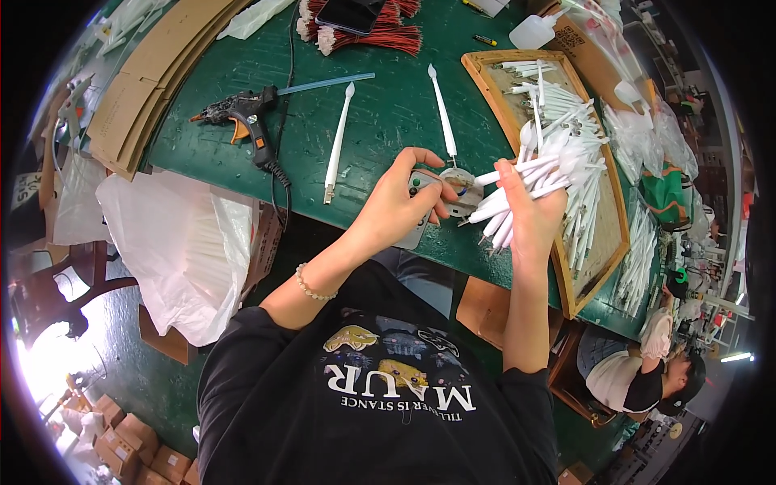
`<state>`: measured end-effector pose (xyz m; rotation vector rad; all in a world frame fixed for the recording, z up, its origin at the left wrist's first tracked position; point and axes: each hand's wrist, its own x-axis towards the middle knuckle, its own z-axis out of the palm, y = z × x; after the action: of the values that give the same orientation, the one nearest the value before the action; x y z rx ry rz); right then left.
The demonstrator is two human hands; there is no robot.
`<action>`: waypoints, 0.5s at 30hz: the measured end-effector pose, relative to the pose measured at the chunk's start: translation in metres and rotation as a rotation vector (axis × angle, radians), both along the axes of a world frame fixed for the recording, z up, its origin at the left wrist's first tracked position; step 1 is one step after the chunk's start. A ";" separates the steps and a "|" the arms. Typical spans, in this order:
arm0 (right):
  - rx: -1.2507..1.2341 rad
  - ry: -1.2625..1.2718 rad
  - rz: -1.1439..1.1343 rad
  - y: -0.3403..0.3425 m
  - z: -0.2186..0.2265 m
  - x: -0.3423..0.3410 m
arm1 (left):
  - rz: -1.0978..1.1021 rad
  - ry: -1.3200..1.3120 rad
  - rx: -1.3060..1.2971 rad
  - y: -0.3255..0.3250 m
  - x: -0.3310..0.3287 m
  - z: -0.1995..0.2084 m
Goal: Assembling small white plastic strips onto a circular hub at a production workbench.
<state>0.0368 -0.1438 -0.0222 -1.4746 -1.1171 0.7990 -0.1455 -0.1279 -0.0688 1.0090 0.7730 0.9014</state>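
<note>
My right hand (529,206) is closed around a bundle of white candle-shaped sticks (558,166) with flame-shaped tips, several pointing left and down. My left hand (412,194) has bent fingers curled at a small grey-and-silver device (462,191) by the table's near edge; what its fingertips grip is hidden. A grey panel (416,230) shows under that hand. Beyond the hands lies a single candle stick (442,113), its lower end close to the device. Another candle stick (339,145) lies farther left, its flame tip pointing away from me.
On the left lies a black glue gun (250,117) with a clear glue stick and cable. A wooden-framed tray (602,283) of white sticks stands right. Red wire bundles (380,40) and a phone (352,12) lie at the back. Cardboard sheets (153,81) and a plastic-lined box (186,250) flank the left.
</note>
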 end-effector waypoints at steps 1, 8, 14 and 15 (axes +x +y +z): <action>-0.004 -0.006 0.007 0.000 0.001 -0.002 | 0.000 -0.001 -0.001 0.000 0.000 -0.001; -0.003 -0.021 0.040 0.002 0.004 -0.005 | 0.006 -0.011 0.018 -0.001 -0.001 -0.002; -0.022 -0.045 0.056 0.003 0.007 -0.006 | -0.005 -0.014 0.010 -0.002 -0.001 -0.002; -0.011 -0.041 0.057 0.004 0.007 -0.008 | -0.003 -0.012 0.011 -0.002 -0.001 -0.002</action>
<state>0.0293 -0.1400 -0.0153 -1.4793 -1.1917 0.8191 -0.1464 -0.1295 -0.0709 1.0130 0.7570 0.9092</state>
